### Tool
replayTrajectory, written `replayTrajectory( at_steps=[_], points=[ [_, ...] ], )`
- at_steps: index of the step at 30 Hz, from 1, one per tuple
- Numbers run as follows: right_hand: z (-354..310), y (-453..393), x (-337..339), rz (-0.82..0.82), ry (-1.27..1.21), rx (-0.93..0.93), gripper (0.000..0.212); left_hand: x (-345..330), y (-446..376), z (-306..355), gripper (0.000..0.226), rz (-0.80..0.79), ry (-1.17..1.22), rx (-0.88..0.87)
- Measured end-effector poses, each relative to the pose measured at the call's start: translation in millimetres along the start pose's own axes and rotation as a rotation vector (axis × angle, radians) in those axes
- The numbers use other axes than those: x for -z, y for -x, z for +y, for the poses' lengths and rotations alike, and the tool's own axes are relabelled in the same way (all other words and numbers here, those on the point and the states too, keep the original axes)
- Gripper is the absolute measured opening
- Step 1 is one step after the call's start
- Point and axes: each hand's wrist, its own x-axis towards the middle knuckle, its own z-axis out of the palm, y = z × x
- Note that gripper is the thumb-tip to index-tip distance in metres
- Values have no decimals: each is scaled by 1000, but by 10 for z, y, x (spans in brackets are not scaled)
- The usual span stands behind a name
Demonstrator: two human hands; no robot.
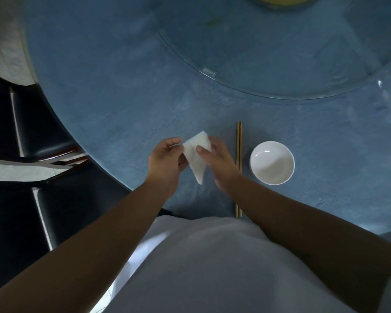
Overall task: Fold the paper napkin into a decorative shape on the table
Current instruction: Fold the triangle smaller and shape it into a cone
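Note:
A white paper napkin (195,158) is folded into a long kite-like shape with its narrow tip pointing toward me. It is held just above the blue tablecloth (113,105), near the table's front edge. My left hand (167,161) pinches its left edge between thumb and fingers. My right hand (217,159) grips its right side, thumb lying on top of the paper. Part of the napkin's right edge is hidden under my right fingers.
A pair of wooden chopsticks (239,143) lies just right of my right hand, pointing away from me. A white bowl (272,162) stands right of them. A glass turntable (280,64) covers the far middle. Dark chairs (38,132) stand at the left.

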Motion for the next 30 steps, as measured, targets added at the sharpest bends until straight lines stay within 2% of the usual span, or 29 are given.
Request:
replayTrajectory(
  at_steps=[2,5,8,11,13,15,17,19,24,27,30],
  points=[
    [-21,5,-18,-111,-169,-131,34,50,54,-6,16,-48,127,59],
    [-12,48,-26,-132,-240,-372,34,130,100,-48,17,-63,208,101],
    [57,63,-34,-75,-307,-329,28,230,154,-130,17,-85,172,139],
    [49,105,-9,-55,-64,-154,29,323,198,-200,13,-108,145,257],
    [20,143,11,-76,110,-109,52,356,192,-204,33,-163,81,351],
    [-12,199,32,-118,290,-81,81,355,155,-162,47,-290,-47,391],
    [-17,253,60,-193,448,-33,94,317,109,-121,46,-433,-159,374],
    [-18,287,66,-206,537,17,97,247,79,-97,35,-479,-211,346],
    [5,339,111,-117,503,8,98,103,47,-123,3,-290,-330,212],
    [59,387,153,-84,499,-13,99,37,46,-85,8,-226,-348,134],
    [140,443,207,-80,468,-22,77,-14,28,16,9,-135,-372,65]
  ],
)
